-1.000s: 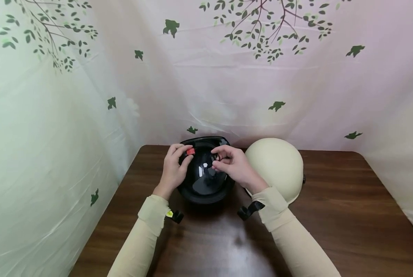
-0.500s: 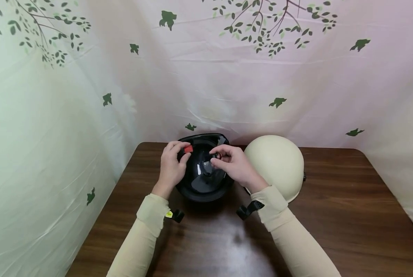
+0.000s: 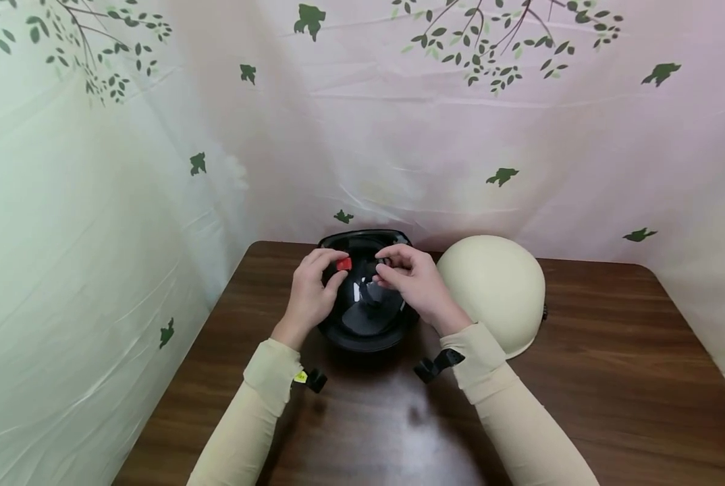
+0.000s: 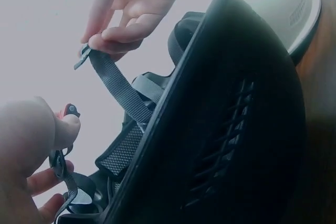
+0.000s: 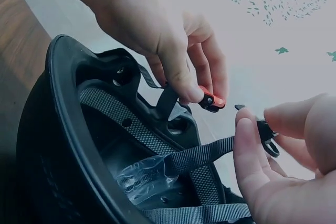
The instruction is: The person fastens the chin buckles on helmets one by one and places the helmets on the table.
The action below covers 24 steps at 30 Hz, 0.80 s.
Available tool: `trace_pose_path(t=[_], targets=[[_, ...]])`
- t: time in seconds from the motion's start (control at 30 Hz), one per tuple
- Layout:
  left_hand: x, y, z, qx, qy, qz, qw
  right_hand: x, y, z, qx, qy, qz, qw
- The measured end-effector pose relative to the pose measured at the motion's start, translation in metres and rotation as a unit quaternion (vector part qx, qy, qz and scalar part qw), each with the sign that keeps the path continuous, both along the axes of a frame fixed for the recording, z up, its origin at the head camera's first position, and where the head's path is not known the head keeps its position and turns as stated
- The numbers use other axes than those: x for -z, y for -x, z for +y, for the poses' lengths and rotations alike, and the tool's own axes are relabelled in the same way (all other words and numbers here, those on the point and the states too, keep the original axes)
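Note:
A black helmet (image 3: 368, 320) lies upturned on the table, its inside facing up. Over its left side, my left hand (image 3: 312, 289) pinches a red buckle half (image 5: 212, 98) between thumb and fingers. My right hand (image 3: 420, 282) is over the right side, pinching a black buckle piece (image 5: 266, 129) at the end of a grey strap (image 5: 203, 153). That strap runs down into the helmet. The two buckle pieces face each other with a small gap between them. Clear plastic wrap (image 5: 149, 178) surrounds part of the strap inside the shell.
A cream helmet (image 3: 495, 290) sits dome up just right of the black one, near my right wrist. The brown wooden table (image 3: 618, 364) ends at a back edge against a curtain (image 3: 411, 155) printed with leaves and birds.
The head view has shifted slightly. My hands keep hold of the two buckle pieces, and the gap between them looks a little narrower; the black piece has turned slightly in my right fingers.

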State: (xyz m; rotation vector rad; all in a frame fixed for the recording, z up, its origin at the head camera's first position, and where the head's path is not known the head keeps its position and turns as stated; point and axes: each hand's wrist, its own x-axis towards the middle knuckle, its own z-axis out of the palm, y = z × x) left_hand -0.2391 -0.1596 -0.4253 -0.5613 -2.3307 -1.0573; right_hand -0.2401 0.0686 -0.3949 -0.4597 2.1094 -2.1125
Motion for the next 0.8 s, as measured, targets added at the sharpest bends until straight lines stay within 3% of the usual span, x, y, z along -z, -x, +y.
trace_pose_path(t=[0.23, 0.63, 0.8], targets=[[-0.003, 0.002, 0.003, 0.007, 0.001, -0.005, 1.0000, -0.002, 0.003, 0.002, 0.007, -0.015, 0.002, 0.9999], [-0.005, 0.005, 0.006, 0.020, 0.010, 0.001, 0.9997, -0.003, 0.007, 0.000, 0.013, -0.099, 0.006, 0.9950], [-0.004, 0.000, 0.001, 0.017, 0.009, -0.011, 0.9998, 0.000, 0.004, -0.007, 0.012, -0.109, 0.016, 0.9938]])
